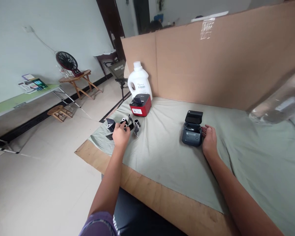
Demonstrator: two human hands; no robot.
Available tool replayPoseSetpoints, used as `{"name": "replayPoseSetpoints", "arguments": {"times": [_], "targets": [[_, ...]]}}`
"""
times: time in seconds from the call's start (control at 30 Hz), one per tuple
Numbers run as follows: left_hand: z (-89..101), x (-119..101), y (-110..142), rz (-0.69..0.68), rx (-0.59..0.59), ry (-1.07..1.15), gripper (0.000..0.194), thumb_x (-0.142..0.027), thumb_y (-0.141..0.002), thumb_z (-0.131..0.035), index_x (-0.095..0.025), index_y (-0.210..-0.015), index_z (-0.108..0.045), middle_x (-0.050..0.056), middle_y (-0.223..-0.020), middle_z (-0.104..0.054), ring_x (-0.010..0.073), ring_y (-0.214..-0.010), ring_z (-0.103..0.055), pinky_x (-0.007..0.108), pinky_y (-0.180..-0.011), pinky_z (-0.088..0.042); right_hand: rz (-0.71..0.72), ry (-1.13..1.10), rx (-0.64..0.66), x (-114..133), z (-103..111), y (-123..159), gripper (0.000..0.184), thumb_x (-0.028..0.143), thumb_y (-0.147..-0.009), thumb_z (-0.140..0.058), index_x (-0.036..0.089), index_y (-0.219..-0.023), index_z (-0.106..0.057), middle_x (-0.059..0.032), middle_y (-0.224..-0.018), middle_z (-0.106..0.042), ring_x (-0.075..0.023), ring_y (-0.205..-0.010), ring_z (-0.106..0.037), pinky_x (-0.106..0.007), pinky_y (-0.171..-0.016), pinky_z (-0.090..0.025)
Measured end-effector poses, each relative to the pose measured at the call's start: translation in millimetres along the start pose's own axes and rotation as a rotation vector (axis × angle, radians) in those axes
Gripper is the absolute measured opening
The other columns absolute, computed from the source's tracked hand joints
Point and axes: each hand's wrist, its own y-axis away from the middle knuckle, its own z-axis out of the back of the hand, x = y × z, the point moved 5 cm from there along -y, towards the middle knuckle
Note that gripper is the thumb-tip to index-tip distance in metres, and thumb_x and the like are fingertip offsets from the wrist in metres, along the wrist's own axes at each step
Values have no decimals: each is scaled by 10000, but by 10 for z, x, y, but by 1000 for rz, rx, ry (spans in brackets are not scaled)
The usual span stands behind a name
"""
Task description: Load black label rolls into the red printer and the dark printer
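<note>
At the table's left corner, my left hand is closed with its fingertips around one of several small black label rolls; the fingers partly hide it. A further loose roll with a dark strip hanging from it lies just to the right. My right hand is open, its outstretched fingers touching the right side of a dark blue portable label printer. The printer's black lid is raised, showing the compartment inside. Behind the rolls stands a red and black box-shaped device, its top flap tilted up.
A white jug stands behind the red device. A tall cardboard panel borders the table's back. Clear plastic wrapping lies at the right. The grey-green cloth is wrinkled, with a bare wooden edge in front.
</note>
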Motion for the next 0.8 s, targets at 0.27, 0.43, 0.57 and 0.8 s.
{"name": "replayPoseSetpoints", "arguments": {"times": [0.27,0.43,0.57,0.8], "targets": [[-170,-607,-363,-145,402,-270,406,-475,-907,-540,-198,-1135,-731,165,-1058,-731,348,-1041,-684,379,-825,-509,-6,26,17,-73,9,-31,560,673,-933,-416,216,-1211,-582,-103,-1169,-659,-241,-1120,-631,-418,-992,-477],[-216,-824,-430,-227,502,-372,278,-271,-873,-573,-137,-1073,-712,194,-1123,-713,339,-1061,-692,359,-825,-521,21,96,12,-43,36,-26,521,598,-950,-395,193,-1232,-562,-137,-1221,-645,-265,-1142,-619,-471,-1013,-465],[2,-1235,-115,-322,391,-274,321,-325,-919,-550,-153,-1176,-635,175,-1051,-729,331,-996,-710,363,-809,-521,345,337,-2,476,-5,160,396,464,-900,-519,182,-1163,-608,-161,-1236,-638,-312,-1218,-549,-515,-1055,-422],[163,-2541,895,-781,474,309,272,-149,-921,-515,-199,-1186,-551,103,-1107,-723,239,-986,-704,311,-807,-520,175,195,479,1121,-388,463,299,373,-871,-590,233,-1132,-633,-76,-1096,-713,-250,-1012,-661,-410,-901,-521]]}}
